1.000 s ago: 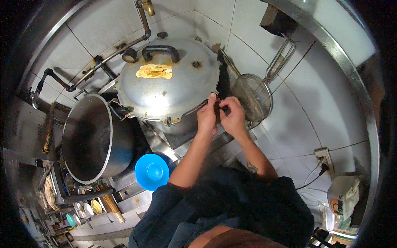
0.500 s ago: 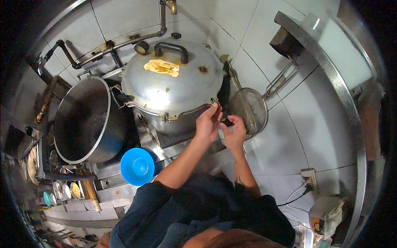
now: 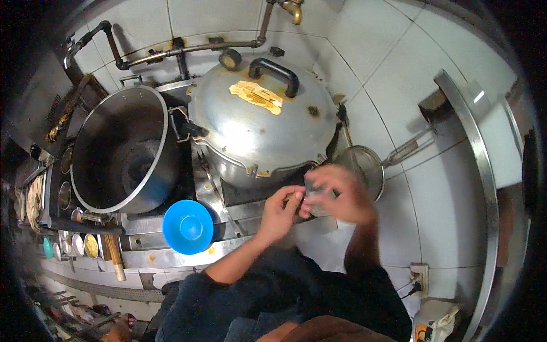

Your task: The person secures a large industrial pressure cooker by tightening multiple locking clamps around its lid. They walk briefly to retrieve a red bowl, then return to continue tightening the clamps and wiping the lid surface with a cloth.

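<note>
My left hand [image 3: 283, 212] is in front of the large lidded metal pot [image 3: 239, 171], its fingers curled and pinched together. Just to the right and close against it is my right hand [image 3: 345, 196], smeared by motion, its fingers bent round a small see-through thing [image 3: 312, 192] with a dark spot near it. What kind of thing it is cannot be made out. The pot's domed silver lid [image 3: 216, 114] is on, with a black handle [image 3: 276, 74], a round gauge [image 3: 230, 58] and a torn yellow label [image 3: 256, 97]. Both hands are below its rim clamps.
To the left stands a big uncovered dark pot [image 3: 163, 165]. A blue bowl [image 3: 188, 227] sits on the steel ledge, beside long tongs [image 3: 215, 185]. At the right a wire strainer [image 3: 380, 171] leans by the tiled wall. A brass tap [image 3: 293, 10] hangs above; small seasoning containers [image 3: 91, 246] line the left.
My hands have moved down and away from the pot's rim and come together. My right hand has turned over, its back now showing. The view has shifted, too.
</note>
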`<state>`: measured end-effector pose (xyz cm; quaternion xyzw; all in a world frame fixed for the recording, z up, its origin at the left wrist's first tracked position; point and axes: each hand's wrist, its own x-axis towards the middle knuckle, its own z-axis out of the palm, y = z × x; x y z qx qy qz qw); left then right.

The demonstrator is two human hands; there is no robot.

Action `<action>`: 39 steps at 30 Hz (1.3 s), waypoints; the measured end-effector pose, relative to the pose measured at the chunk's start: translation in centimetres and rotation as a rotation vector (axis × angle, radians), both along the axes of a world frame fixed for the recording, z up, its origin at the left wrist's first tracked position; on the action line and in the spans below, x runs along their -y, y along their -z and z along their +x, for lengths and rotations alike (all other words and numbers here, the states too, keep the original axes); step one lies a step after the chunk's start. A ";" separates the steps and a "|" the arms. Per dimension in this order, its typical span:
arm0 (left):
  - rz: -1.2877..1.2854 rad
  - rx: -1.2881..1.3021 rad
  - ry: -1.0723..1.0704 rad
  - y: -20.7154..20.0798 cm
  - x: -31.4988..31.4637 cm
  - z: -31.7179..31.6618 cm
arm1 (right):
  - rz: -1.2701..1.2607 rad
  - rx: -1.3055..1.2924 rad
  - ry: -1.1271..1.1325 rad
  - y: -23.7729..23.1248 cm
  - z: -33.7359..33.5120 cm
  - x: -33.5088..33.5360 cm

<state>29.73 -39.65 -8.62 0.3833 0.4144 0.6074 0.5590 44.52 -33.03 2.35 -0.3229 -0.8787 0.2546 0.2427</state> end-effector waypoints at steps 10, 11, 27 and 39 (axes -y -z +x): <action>0.905 -1.137 -0.162 -6.5 -10.3 -9.4 | 0.402 0.683 0.250 -4.5 -14.7 -32.8; 0.921 -1.192 -0.064 -5.9 -12.1 -9.2 | 0.404 0.814 0.260 -3.8 -15.7 -35.2; 1.032 -0.998 -0.089 -3.4 -13.5 -9.5 | 0.205 1.041 0.317 -0.2 -19.9 -43.4; 0.972 -0.958 0.027 -3.3 -13.0 -9.7 | -0.189 1.155 0.216 -1.0 -20.1 -45.1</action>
